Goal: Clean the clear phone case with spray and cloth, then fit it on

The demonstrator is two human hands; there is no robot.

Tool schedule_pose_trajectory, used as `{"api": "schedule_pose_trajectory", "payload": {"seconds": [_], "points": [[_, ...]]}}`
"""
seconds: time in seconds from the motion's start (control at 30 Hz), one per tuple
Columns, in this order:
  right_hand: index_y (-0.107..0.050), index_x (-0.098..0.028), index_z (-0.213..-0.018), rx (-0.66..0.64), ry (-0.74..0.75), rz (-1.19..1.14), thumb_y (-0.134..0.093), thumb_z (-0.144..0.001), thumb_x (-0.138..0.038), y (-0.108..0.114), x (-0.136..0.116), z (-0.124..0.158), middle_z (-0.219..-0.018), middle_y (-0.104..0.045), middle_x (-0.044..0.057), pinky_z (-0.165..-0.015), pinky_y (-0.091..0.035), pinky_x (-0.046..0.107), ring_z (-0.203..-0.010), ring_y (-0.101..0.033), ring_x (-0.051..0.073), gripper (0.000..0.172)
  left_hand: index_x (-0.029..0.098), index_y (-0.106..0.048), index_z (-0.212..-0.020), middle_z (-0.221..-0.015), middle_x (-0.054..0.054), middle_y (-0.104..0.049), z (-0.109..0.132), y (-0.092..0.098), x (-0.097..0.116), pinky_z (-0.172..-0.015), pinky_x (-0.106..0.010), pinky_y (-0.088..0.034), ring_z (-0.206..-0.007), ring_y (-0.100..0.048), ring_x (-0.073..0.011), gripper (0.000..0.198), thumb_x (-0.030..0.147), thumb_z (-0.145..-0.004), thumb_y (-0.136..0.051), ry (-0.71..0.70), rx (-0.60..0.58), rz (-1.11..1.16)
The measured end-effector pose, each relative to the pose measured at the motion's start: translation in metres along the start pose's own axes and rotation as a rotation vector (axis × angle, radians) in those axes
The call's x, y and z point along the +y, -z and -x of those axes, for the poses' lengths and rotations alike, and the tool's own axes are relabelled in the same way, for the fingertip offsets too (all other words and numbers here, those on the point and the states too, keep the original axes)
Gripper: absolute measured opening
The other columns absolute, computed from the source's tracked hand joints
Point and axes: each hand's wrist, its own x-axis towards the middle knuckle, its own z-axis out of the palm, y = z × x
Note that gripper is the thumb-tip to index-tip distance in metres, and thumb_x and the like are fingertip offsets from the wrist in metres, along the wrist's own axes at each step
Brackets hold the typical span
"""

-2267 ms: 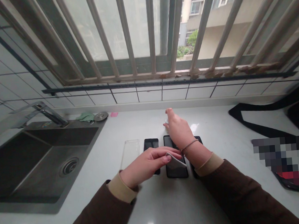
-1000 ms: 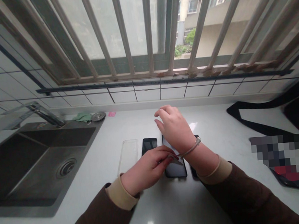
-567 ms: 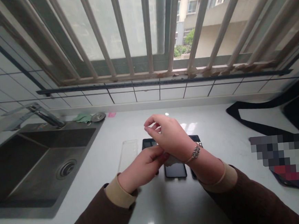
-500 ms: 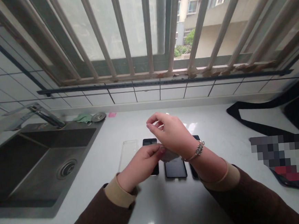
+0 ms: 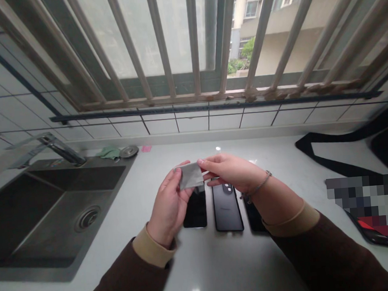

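A small folded grey cloth (image 5: 190,176) is held up between my hands, above the phones. My left hand (image 5: 169,205) grips its left side, thumb on top and fingers behind. At the upper right corner, the thumb and fingers of my right hand (image 5: 231,169) pinch it. Below lies a phone with a dark face (image 5: 195,210), partly covered by my left hand. Beside it a dark phone (image 5: 226,210) rests back up, its camera lenses showing. A third dark phone (image 5: 256,214) is partly hidden under my right wrist.
To the left is a sink (image 5: 93,189) with a chrome faucet (image 5: 58,149). Near its back corner lie a green cloth (image 5: 109,153), a metal drain lid (image 5: 129,151) and a pink piece (image 5: 146,148). A black strap (image 5: 336,159) lies at right, by a partly blurred item (image 5: 375,225).
My hands have shifted back and apart, with the grey cloth now spread flat between them. My right hand has lowered onto its corner. The clear case at left no longer shows.
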Motion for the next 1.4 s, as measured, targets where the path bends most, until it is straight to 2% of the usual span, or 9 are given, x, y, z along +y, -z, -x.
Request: {"api": "schedule_pose_trajectory", "payload": {"seconds": [0.17,0.33,0.47,0.6,0.83,1.0,1.13,1.23,1.4], "points": [[-0.08,-0.017,-0.095,0.092,0.181,0.112,-0.067,-0.101,-0.03,-0.005,0.001,-0.003,-0.084,-0.074,0.003,-0.069,-0.05,0.025,-0.074,-0.061,0.013,0.019,0.019,-0.074,-0.128,-0.132,-0.013,-0.074,-0.003,0.004,0.003,-0.1,-0.042,-0.062,-0.117,-0.072,-0.0261,0.034,0.042,-0.104,-0.065,0.044,-0.075,-0.194],[-0.08,-0.017,-0.094,0.29,0.337,0.409,-0.062,-0.103,-0.036,-0.003,-0.01,0.006,-0.083,-0.075,0.002,-0.07,-0.044,0.028,-0.073,-0.061,0.015,0.027,0.013,-0.06,-0.148,-0.141,-0.024,-0.061,-0.006,0.021,0.014,-0.119,-0.061,-0.044,-0.134,-0.056,-0.0404,0.059,0.052,-0.104,-0.058,-0.461,0.118,-1.386],[-0.082,-0.02,-0.096,0.42,0.395,0.62,-0.061,-0.104,-0.034,-0.004,-0.014,0.012,-0.084,-0.078,0.002,-0.072,-0.044,0.029,-0.075,-0.064,0.017,0.026,0.002,-0.048,-0.159,-0.13,-0.034,-0.058,-0.002,0.03,0.019,-0.097,-0.062,-0.053,-0.124,-0.056,-0.0521,0.075,0.049,-0.102,-0.058,-0.249,0.237,-2.071],[-0.083,-0.021,-0.099,0.428,0.404,0.734,-0.06,-0.106,-0.031,-0.008,-0.015,0.015,-0.09,-0.081,0.004,-0.07,-0.044,0.029,-0.078,-0.068,0.018,0.025,0.004,-0.048,-0.159,-0.121,-0.033,-0.062,0.003,0.032,0.018,-0.087,-0.057,-0.054,-0.119,-0.058,-0.0538,0.076,0.052,-0.101,-0.059,-0.047,0.18,-2.167],[-0.08,-0.018,-0.102,0.237,0.576,1.395,-0.056,-0.112,-0.026,-0.016,-0.011,0.014,-0.097,-0.079,0.01,-0.066,-0.04,0.034,-0.081,-0.07,0.022,0.026,0.006,-0.055,-0.147,-0.114,-0.028,-0.065,-0.001,0.039,0.016,-0.087,-0.05,-0.053,-0.108,-0.066,-0.0466,0.064,0.049,-0.101,-0.059,-0.053,0.125,-2.225],[-0.078,-0.016,-0.101,0.18,0.565,1.431,-0.056,-0.112,-0.025,-0.022,-0.005,0.01,-0.094,-0.079,0.01,-0.065,-0.041,0.033,-0.076,-0.069,0.02,0.026,0.003,-0.058,-0.135,-0.115,-0.028,-0.065,-0.01,0.043,0.017,-0.097,-0.051,-0.051,-0.11,-0.067,-0.0445,0.062,0.042,-0.09,-0.072,-0.106,0.176,-2.174],[-0.08,-0.019,-0.093,0.121,0.463,1.305,-0.059,-0.108,-0.024,-0.021,-0.014,0.016,-0.092,-0.081,0.01,-0.066,-0.042,0.032,-0.078,-0.07,0.021,0.026,0.001,-0.049,-0.148,-0.127,-0.028,-0.063,-0.019,0.044,0.024,-0.097,-0.049,-0.054,-0.113,-0.068,-0.0417,0.082,0.039,-0.083,-0.08,-0.163,0.237,-1.922],[-0.08,-0.021,-0.086,0.205,0.383,1.123,-0.061,-0.105,-0.024,-0.017,-0.019,0.02,-0.085,-0.081,0.008,-0.064,-0.041,0.032,-0.076,-0.07,0.021,0.028,0.009,-0.053,-0.147,-0.11,-0.014,-0.069,-0.021,0.04,0.028,-0.08,-0.039,-0.059,-0.092,-0.072,-0.0302,0.084,0.043,-0.078,-0.088,-0.088,0.249,-1.437],[-0.078,-0.02,-0.082,0.503,0.327,1.004,-0.057,-0.106,-0.027,-0.01,-0.015,0.018,-0.086,-0.081,0.013,-0.066,-0.041,0.035,-0.079,-0.072,0.025,0.033,0.013,-0.07,-0.105,-0.079,-0.002,-0.069,-0.011,0.021,0.023,-0.055,-0.018,-0.055,-0.059,-0.065,-0.0103,0.024,0.018,-0.087,-0.085,0.408,-0.045,-0.256]]}}
